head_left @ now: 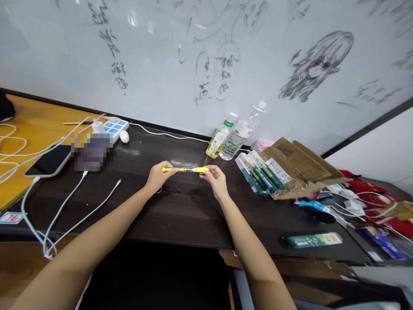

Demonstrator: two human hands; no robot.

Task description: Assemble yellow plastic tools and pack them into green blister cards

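Note:
A slim yellow pen-like tool [189, 169] with a partly clear middle section is stretched level between my two hands, above the dark tabletop [180, 215]. My left hand [158, 175] pinches its left yellow end between thumb and fingers. At the other end, my right hand [215, 178] grips the yellow part with thumb and fingertips. The exact kind of tool is too small to make out.
Behind my hands stand a small bottle [220, 137] and a larger clear water bottle [240, 137]. On the right lie green-white boxes [258, 172], a cardboard box [300, 165] and a single flat box [312, 240]. A phone [51, 160], cables and a power strip [115, 128] are left.

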